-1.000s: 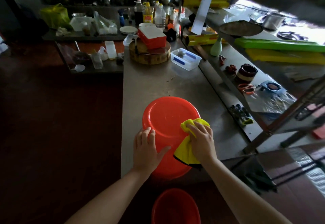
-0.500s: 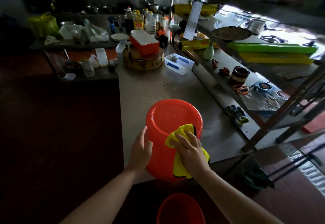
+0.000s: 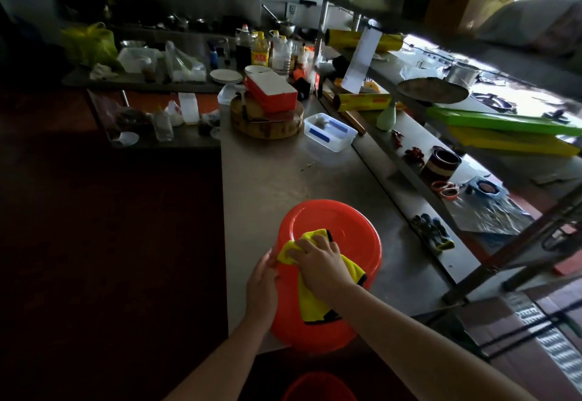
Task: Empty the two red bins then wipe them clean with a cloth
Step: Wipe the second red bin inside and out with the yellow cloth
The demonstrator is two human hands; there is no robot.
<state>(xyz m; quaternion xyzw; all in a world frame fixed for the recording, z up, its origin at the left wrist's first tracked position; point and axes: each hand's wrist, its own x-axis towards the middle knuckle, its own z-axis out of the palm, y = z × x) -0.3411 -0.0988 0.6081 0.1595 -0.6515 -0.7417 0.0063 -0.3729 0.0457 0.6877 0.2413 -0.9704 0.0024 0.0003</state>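
Right hand (image 3: 318, 263): fingers bent over a yellow cloth (image 3: 313, 301), gripping it against the base of an upturned red bin (image 3: 349, 230). Left hand (image 3: 263, 284): fingers straight, flat on that bin's side. Bin stands at the near edge of a steel counter (image 3: 267, 173). Below the edge, partly in view: second red bin (image 3: 318, 389).

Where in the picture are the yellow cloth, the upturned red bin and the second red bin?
yellow cloth (image 3: 313, 303): head view, on the part hanging down the bin's side.
upturned red bin (image 3: 340, 221): head view, on its bare bottom.
second red bin (image 3: 318, 381): head view, on its rim, lower edge.
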